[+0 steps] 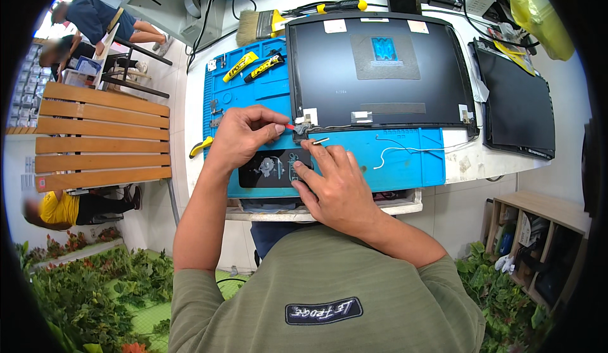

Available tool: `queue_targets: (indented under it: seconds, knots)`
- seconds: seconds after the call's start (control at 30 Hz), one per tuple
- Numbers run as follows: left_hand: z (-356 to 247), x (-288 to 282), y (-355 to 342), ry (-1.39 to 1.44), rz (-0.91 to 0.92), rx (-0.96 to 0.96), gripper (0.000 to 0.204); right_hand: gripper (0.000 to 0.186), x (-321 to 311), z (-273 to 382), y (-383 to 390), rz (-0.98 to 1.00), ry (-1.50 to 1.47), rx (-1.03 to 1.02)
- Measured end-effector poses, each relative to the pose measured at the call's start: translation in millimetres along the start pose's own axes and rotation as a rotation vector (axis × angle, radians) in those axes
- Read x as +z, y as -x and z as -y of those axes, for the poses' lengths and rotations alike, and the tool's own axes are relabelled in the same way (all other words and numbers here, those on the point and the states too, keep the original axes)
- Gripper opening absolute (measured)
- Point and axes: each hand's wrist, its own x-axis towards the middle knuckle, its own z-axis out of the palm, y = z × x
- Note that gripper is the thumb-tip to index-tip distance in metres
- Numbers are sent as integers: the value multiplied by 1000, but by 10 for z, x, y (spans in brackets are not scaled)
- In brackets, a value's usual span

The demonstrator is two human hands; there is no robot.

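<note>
A dark laptop lid (pixel 386 81) lies back-up on a blue repair mat (pixel 411 166), with pale tape pieces at its corners. At its lower left corner is a hinge (pixel 301 131) with grey putty-like material on it. My left hand (pixel 244 134) is closed in a pinch, with a small red strip (pixel 290 127) at its fingertips touching that corner. My right hand (pixel 339 185) is bent beside the hinge, index finger close to it. A short thin rod (pixel 322 141) with a light end shows between its fingers; its kind is unclear. Below lies a black phone-like slab (pixel 269 168).
Yellow and black adhesive tubes (pixel 252 68) lie on the mat, near a wide brush (pixel 256 27). A yellow-handled cutter (pixel 201 146) sits at the left edge. A thin white cable (pixel 405 149) crosses the right side. Another dark laptop panel (pixel 516 103) leans at the right.
</note>
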Motion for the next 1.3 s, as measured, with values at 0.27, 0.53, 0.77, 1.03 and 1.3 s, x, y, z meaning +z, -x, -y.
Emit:
queue_targets:
  seconds: [0.27, 0.53, 0.77, 1.03, 1.3]
  knots:
    - [-84, 40, 44, -76, -43, 18, 20, 37, -11, 10, -2, 5, 7, 0]
    - [-73, 74, 72, -53, -71, 70, 17, 37, -7, 11, -5, 2, 4, 1]
    - [-84, 103, 85, -123, -77, 103, 17, 37, -3, 9, 1, 5, 6, 6]
    - [-131, 130, 100, -135, -97, 78, 17, 37, -3, 5, -2, 6, 13, 4]
    - [-154, 77, 83, -205, -112, 144, 17, 37, -6, 8, -4, 6, -2, 8]
